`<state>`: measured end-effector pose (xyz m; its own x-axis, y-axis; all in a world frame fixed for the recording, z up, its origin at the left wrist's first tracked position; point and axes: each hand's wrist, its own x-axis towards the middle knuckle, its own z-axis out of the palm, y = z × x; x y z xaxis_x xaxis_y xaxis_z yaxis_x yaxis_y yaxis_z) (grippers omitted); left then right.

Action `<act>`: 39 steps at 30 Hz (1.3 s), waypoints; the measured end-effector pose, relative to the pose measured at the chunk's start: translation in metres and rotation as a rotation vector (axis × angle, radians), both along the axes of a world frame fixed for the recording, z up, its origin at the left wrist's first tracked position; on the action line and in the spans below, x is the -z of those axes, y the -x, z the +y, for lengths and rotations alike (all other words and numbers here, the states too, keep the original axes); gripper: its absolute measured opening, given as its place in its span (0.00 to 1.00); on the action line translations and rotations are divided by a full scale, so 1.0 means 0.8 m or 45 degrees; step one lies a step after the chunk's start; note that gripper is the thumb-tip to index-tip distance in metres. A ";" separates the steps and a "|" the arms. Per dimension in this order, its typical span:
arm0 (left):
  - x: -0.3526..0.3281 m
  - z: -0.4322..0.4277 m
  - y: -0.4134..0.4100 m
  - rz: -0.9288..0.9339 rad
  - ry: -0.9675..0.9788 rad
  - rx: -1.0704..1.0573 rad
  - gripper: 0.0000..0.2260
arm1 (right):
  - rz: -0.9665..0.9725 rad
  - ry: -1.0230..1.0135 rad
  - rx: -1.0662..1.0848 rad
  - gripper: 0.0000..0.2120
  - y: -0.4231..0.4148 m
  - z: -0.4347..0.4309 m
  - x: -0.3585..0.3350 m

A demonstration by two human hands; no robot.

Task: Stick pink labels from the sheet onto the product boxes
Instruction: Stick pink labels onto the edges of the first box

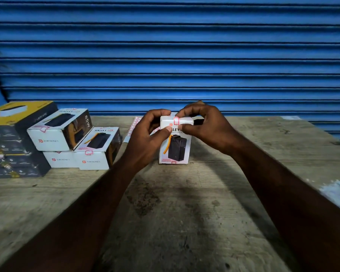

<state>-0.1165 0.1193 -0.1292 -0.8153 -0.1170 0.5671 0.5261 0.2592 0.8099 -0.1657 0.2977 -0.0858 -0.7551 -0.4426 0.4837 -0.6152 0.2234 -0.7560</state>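
Right now, dead centre of the frame, a white box (174,148) stands upright on the table (165,203), and both hands are up at its top end. Left hand (145,134) comes in from the lower left, fingers curled round the box's upper left corner, thumb flat on the front face just under the top edge. Right hand (203,125) mirrors it at the upper right corner, fingers over the top, thumb on the front, pinching the box between them. Between the two thumbs sits the label (176,120), white with a pink outline, folded over the top front edge; whether the right fingertips touch it or sit just beside it, I can't tell. A second pink mark shows at the bottom edge of the same box. Behind the left hand, flat on the table, the sheet (133,125) peeks out with rows of pink-edged labels, mostly hidden by the hand. Over at centre left is a stack (77,146) of white boxes, the top one tilted, another leaning against it, and pink labels show on two of them. Hard against the left edge, a yellow carton (14,112) rests on dark ones. A blue shutter (165,55) fills the whole upper half.
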 end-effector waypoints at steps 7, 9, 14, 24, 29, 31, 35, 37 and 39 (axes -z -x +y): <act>0.001 0.012 -0.004 0.016 0.042 -0.169 0.15 | 0.000 0.030 -0.042 0.13 -0.001 -0.003 0.002; -0.002 0.012 -0.005 0.018 0.076 -0.190 0.15 | 0.002 0.035 -0.043 0.14 0.000 -0.003 0.001; -0.006 0.008 -0.005 0.002 0.170 -0.214 0.17 | -0.010 0.043 -0.039 0.12 0.000 -0.006 0.003; -0.009 0.005 -0.008 -0.052 0.204 -0.216 0.25 | -0.122 0.148 -0.163 0.13 0.001 -0.002 0.016; -0.011 0.003 -0.008 -0.079 0.216 -0.207 0.25 | -0.135 0.189 -0.193 0.13 0.002 -0.002 0.017; -0.010 0.003 -0.007 -0.087 0.244 -0.208 0.24 | -0.130 0.202 -0.207 0.13 0.002 -0.004 0.018; -0.007 0.002 -0.007 -0.096 0.249 -0.188 0.23 | -0.140 0.211 -0.218 0.13 0.002 -0.005 0.019; -0.007 0.001 -0.007 -0.108 0.241 -0.175 0.25 | -0.138 0.202 -0.209 0.13 0.002 -0.006 0.020; -0.009 0.000 -0.007 -0.135 0.246 -0.163 0.29 | -0.127 0.192 -0.181 0.12 0.002 -0.007 0.020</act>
